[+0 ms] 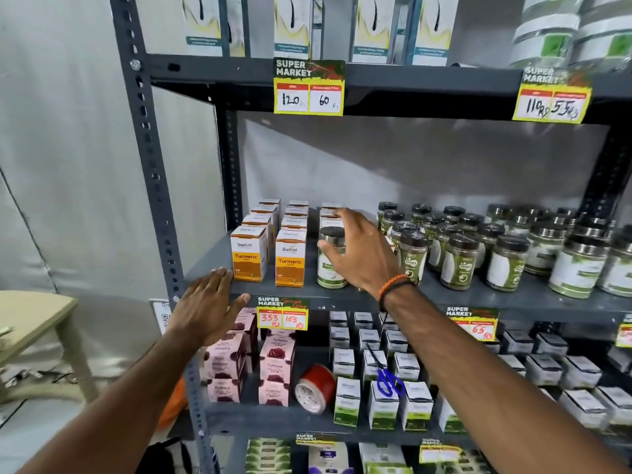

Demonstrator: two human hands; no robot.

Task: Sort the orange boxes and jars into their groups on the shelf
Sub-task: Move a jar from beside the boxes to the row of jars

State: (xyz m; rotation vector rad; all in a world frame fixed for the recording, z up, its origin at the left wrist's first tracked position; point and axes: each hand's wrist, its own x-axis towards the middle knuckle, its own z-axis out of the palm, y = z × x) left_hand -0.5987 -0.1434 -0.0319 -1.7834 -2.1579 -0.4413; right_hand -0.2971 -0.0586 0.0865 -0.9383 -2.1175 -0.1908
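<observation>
Leftmost, beside the grey shelf [307, 292], a beige bench [37, 319] at the frame edge. Next, left hand [208, 302] flat and spread, palm toward the shelf's front edge, fingers apart, holding nothing, just below the nearest Turmeric box. On the shelf board, orange-and-white Turmeric boxes [248, 254] lined up in rows running front to back, a second front box [290, 258] just beside the first. Right of those, a green-labelled jar [331, 258] with a dark lid, upright, standing ahead of a third row of boxes. Right hand [362, 254] around that jar, fingers wide and curved, thumb against its left side; firm grip or only light touch, hard to tell. Orange and black bands [396, 285] on that wrist. Further right, many dark-lidded green jars [461, 261] crowded together. Below, pink boxes [277, 360], red tape roll [314, 388], blue-handled scissors [388, 381].
</observation>
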